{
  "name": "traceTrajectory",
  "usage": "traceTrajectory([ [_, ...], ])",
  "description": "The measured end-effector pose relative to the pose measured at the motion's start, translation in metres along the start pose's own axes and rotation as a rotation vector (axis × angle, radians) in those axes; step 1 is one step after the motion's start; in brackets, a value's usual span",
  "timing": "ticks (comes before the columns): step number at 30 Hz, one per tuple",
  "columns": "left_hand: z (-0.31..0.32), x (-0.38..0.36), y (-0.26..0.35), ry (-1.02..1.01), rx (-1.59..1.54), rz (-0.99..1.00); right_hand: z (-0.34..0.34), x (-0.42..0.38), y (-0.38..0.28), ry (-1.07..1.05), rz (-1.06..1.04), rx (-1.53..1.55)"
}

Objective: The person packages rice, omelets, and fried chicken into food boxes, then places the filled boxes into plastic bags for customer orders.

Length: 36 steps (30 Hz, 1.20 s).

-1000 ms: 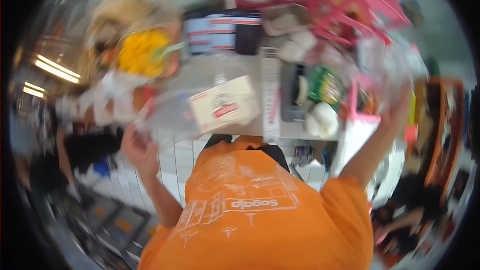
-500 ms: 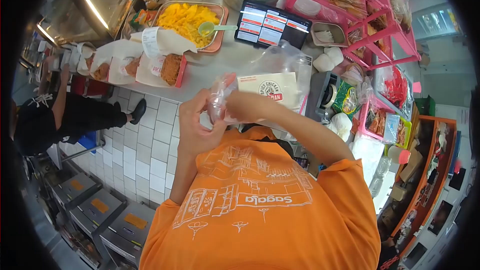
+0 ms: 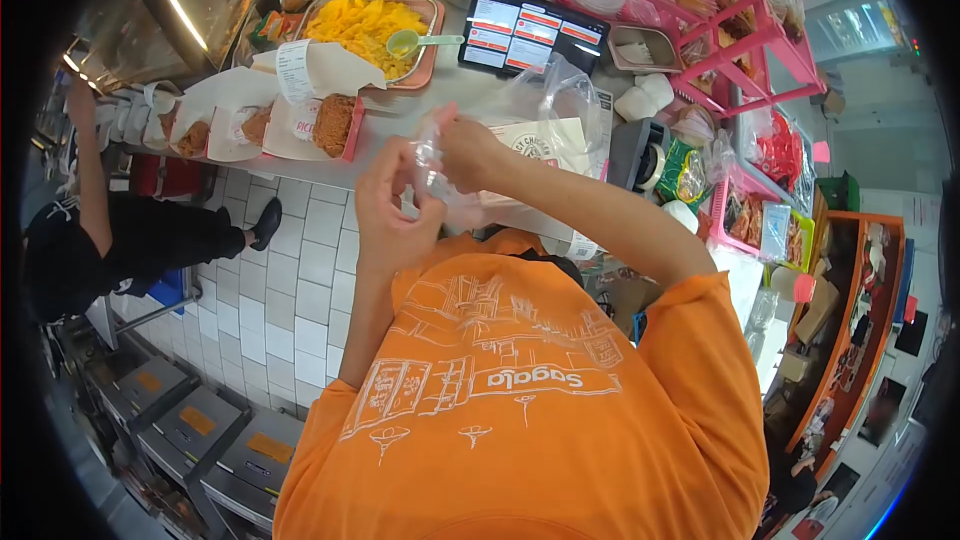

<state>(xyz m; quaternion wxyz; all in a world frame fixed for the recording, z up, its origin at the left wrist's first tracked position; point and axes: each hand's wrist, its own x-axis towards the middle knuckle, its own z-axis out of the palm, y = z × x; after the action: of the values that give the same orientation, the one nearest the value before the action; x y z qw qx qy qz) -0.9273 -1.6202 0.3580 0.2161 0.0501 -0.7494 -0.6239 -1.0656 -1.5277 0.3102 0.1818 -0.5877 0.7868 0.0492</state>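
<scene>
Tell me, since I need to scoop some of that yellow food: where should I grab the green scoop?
Take the green scoop by its handle, coming from the tablet side. Its bowl rests in the yellow food in the tray, while the thin handle sticks out over the tray's rim toward the tablet, free and clear of food.

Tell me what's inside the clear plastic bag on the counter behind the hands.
The clear plastic bag holds a cream printed paper packet with a round chicken logo. Its lower part is hidden behind the right hand, and the packet's contents cannot be seen.
</scene>
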Motion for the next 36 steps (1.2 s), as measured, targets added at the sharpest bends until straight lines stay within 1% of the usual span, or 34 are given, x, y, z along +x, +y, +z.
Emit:
traceTrajectory([
  [1,0.0,0.0,-0.008,0.029,-0.081,-0.01,0.032,0.011,0.012,0.193,-0.102,-0.139],
  [2,-0.001,0.0,-0.012,0.063,-0.164,-0.022,0.032,0.015,0.014,0.19,-0.044,-0.043],
  [3,-0.003,0.0,-0.012,0.052,-0.155,-0.012,0.032,0.021,0.015,0.185,0.008,0.05],
  [5,-0.005,-0.005,-0.012,0.047,-0.137,-0.001,0.032,0.024,0.016,0.176,0.055,0.112],
  [7,-0.001,-0.005,-0.012,0.058,-0.137,-0.001,0.032,0.017,0.012,0.19,0.076,0.074],
  [10,0.0,-0.005,-0.007,0.07,-0.145,-0.019,0.009,0.018,0.024,-0.042,-0.056,0.228],
  [13,-0.003,0.0,-0.003,0.091,-0.162,-0.009,0.002,0.0,0.001,0.086,0.046,0.415],
  [16,-0.001,0.005,-0.007,0.092,-0.119,-0.024,0.029,-0.006,-0.013,0.223,-0.072,0.131],
  [17,-0.001,0.007,-0.009,0.075,-0.091,-0.03,0.034,-0.007,-0.013,0.47,-0.133,0.244],
  [19,-0.007,0.017,-0.012,0.095,-0.035,0.004,0.036,-0.014,0.006,0.625,-0.114,0.073],
  [21,-0.018,0.023,-0.013,0.095,0.002,0.01,0.001,-0.049,0.022,0.384,0.075,-0.066],
  [22,-0.025,0.025,-0.014,0.09,0.01,0.0,-0.032,-0.079,0.03,0.062,0.245,-0.116],
  [24,-0.034,0.028,-0.017,0.101,-0.013,-0.005,-0.095,-0.126,0.032,-0.097,0.51,-0.298],
  [26,-0.038,0.028,-0.022,0.133,-0.08,0.002,-0.125,-0.169,0.042,0.167,0.318,0.018],
  [29,-0.054,0.025,-0.002,0.025,0.116,0.006,-0.132,-0.185,0.03,-0.017,0.216,0.252],
  [32,-0.075,0.012,0.003,0.013,-0.028,0.023,-0.11,-0.211,0.079,0.396,-0.024,0.563],
  [33,-0.084,0.013,-0.007,-0.033,0.138,0.081,-0.088,-0.222,0.097,0.35,0.198,0.9],
  [34,-0.095,0.012,-0.028,-0.082,0.307,0.142,-0.052,-0.211,0.113,0.364,0.2,0.764],
  [35,-0.091,0.011,-0.066,-0.212,0.418,0.066,-0.008,-0.197,0.129,0.375,0.209,0.637],
  [36,-0.087,0.01,-0.104,-0.351,0.533,0.002,0.038,-0.17,0.135,0.144,0.379,0.742],
])
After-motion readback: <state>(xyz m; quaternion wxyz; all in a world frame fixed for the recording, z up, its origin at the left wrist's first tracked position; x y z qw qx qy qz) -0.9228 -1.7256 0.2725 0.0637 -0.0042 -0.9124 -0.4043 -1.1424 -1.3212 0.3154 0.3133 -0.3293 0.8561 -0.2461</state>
